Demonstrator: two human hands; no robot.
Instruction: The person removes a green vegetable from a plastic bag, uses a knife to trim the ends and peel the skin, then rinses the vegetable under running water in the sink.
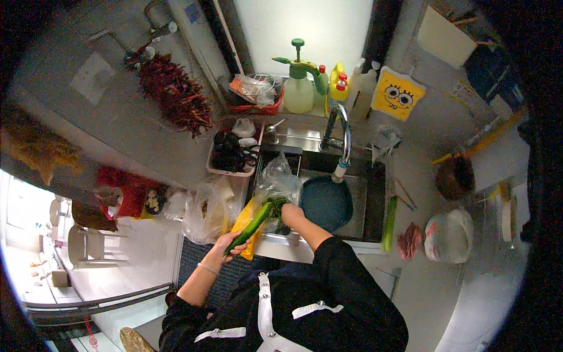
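My left hand (232,247) is closed around the lower end of a long green cucumber (253,227), which slants up to the right over a yellow bag or cloth (247,220). Beside the cucumber's upper end is my right hand (292,215), at dark green peelings or leaves (276,207) by the sink's left part; its fingertips are hidden, so I cannot tell what it holds. Behind them lies a clear plastic bag (280,176). Under the faucet (345,136), a dark blue square basin (326,204) stands in the sink (360,211).
Plastic bags (206,211) sit left of the sink, below a bin of black items (233,152). To the right lie a green stalk or cucumber (389,224), a pink cloth (409,241) and a white bag-lined container (448,236). A pump sprayer (299,90) and bottles stand behind.
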